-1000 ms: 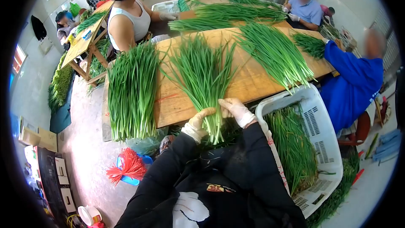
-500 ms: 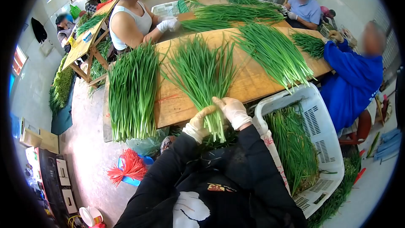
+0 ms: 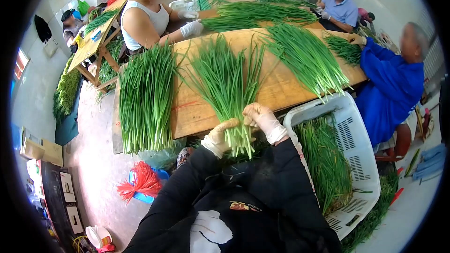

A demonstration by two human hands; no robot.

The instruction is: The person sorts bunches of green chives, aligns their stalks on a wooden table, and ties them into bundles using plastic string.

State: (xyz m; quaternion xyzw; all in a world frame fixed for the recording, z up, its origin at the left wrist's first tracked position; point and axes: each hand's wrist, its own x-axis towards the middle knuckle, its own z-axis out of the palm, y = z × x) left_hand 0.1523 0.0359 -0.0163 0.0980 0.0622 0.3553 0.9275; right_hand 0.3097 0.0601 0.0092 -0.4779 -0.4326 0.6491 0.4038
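Tiled room, concrete floor (image 3: 93,159), a long wooden table (image 3: 274,84) crossing my view; a person in a white top (image 3: 145,21) and a person in blue (image 3: 391,86) sit at work around it.

Through the head camera I have the bunch of green stalks (image 3: 227,84) at the near edge, leaves fanned over the wood, pale ends jutting past it. I take the overhang as deliberate: table bears the leaves, ends stay open to both hands. Left hand (image 3: 218,137), gloved, is closed around the lower stalks from the left, apparently as the clamp keeping them together. Right hand (image 3: 262,119), also gloved, has thumb and fingers drawn nearly together at the bunch's right side; whether a stalk is pinched there, I cannot tell.

Left pile (image 3: 146,98) and right pile (image 3: 304,56) lie well apart from the bunch, probably to avoid mixing; ends face the near side in both. White crate (image 3: 364,152) of loose stalks (image 3: 323,159) sits by the right arm, presumably for easy reach. Red strips (image 3: 140,182) lie on a blue tray (image 3: 143,197) on the floor, left.

Writing: small orange-and-white chest print (image 3: 240,205) on the dark jacket (image 3: 262,182), lettering too small to read. White bucket (image 3: 96,237) carries a coloured label, illegible. No brand I can make out.
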